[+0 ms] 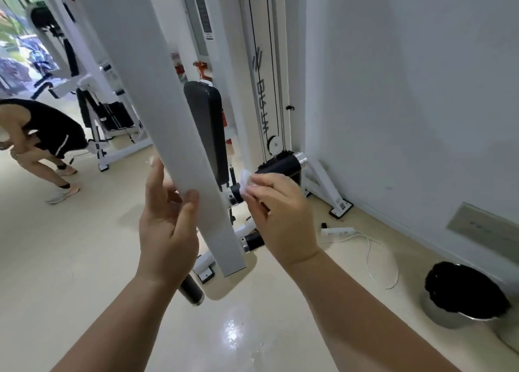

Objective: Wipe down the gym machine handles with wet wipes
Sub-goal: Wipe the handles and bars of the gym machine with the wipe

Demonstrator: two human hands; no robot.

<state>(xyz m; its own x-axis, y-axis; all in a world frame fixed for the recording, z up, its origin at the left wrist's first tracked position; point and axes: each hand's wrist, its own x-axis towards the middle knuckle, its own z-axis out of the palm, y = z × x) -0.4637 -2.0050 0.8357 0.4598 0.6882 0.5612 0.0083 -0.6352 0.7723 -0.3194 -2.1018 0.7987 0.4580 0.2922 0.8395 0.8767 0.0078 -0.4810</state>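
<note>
Fingers and thumb of the left hand [168, 231] curl round the pale grey beam [168, 119] that slants down the middle of the frame, thumb on its front face. Right of centre, the right hand [280, 220] pinches a white wet wipe [248, 185] at the near end of the machine's black handle [280, 165]; whether the two touch cannot be told. Another black grip [191, 290] pokes out below the left wrist, and a black-lined bin [463, 296] stands at lower right.
</note>
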